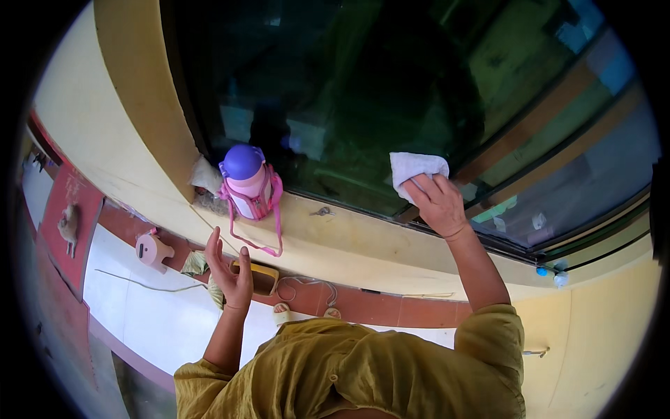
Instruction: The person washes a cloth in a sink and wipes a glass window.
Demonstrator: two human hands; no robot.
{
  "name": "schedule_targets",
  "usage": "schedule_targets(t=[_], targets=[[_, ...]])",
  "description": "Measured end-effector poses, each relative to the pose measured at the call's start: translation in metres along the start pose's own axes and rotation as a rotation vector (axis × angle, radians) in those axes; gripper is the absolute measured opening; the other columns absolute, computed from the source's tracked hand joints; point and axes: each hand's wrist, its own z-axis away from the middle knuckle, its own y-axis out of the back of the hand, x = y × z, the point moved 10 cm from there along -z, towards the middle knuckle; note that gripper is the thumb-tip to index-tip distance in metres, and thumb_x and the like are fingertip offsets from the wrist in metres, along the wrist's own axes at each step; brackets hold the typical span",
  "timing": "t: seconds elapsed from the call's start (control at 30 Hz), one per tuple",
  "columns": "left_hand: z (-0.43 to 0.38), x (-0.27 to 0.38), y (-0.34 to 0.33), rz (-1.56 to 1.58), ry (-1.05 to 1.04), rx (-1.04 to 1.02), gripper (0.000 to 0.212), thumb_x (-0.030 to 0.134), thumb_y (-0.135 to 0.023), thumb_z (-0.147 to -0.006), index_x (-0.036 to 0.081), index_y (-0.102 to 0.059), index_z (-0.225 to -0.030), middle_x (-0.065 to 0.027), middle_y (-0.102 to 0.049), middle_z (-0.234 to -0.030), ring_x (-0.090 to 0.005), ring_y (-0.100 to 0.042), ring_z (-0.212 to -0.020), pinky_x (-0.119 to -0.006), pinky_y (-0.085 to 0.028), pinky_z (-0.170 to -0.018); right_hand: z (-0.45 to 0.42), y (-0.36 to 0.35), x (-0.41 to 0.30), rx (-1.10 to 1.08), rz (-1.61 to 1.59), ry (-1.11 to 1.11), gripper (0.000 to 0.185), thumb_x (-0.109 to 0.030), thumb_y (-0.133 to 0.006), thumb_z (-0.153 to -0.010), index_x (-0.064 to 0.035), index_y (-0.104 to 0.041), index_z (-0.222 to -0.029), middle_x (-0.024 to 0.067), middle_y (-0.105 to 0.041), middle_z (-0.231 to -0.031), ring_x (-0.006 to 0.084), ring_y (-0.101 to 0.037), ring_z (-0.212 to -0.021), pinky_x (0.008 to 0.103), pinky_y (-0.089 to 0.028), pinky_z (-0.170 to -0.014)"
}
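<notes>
My right hand (442, 207) presses a folded white cloth (413, 167) against the dark glass of a window (340, 131), close to the lower frame. The fingers lie over the cloth's lower part. My left hand (230, 272) is raised with thumb and fingers apart, holding nothing, just below a pink water bottle. That bottle (248, 186) has a purple lid and a pink strap, and it stands on the window sill (356, 230) at the left corner. Small metal keys (322, 211) lie on the sill to the right of the bottle.
A crumpled clear plastic bag (205, 175) sits behind the bottle in the corner. Down on the floor are a pink stool (153, 252), a yellow-rimmed container (264, 277) and a pale cord or hose (309, 280). Farther left, a cat (68, 229) lies on a red surface. Small blue and clear objects (560, 279) are at the sill's right end.
</notes>
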Motion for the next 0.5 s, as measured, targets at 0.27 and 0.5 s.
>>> schedule_targets(t=[0.27, 0.5], targets=[[0.000, 0.030, -0.024, 0.192, -0.088, -0.049, 0.045, 0.000, -0.057, -0.077, 0.000, -0.039, -0.118, -0.0157, -0.043, -0.119, -0.0255, -0.043, -0.111, -0.033, -0.035, -0.093, -0.121, 0.191, 0.119, 0.623, 0.474, -0.119, 0.049, -0.014, -0.065, -0.061, -0.0136, -0.055, -0.109, 0.0036, -0.054, -0.112, 0.0230, -0.050, -0.097, 0.0375, -0.035, -0.087], [0.018, 0.013, -0.029, 0.174, -0.019, -0.130, 0.037, -0.001, -0.057, -0.074, 0.001, -0.047, -0.110, -0.0129, -0.051, -0.109, -0.0250, -0.049, -0.101, -0.033, -0.039, -0.086, -0.118, 0.023, 0.001, 0.202, 0.025, 0.009, 0.040, -0.018, -0.060, -0.065, -0.0161, -0.057, -0.106, -0.0002, -0.052, -0.111, 0.0217, -0.046, -0.103, 0.0369, -0.030, -0.095]])
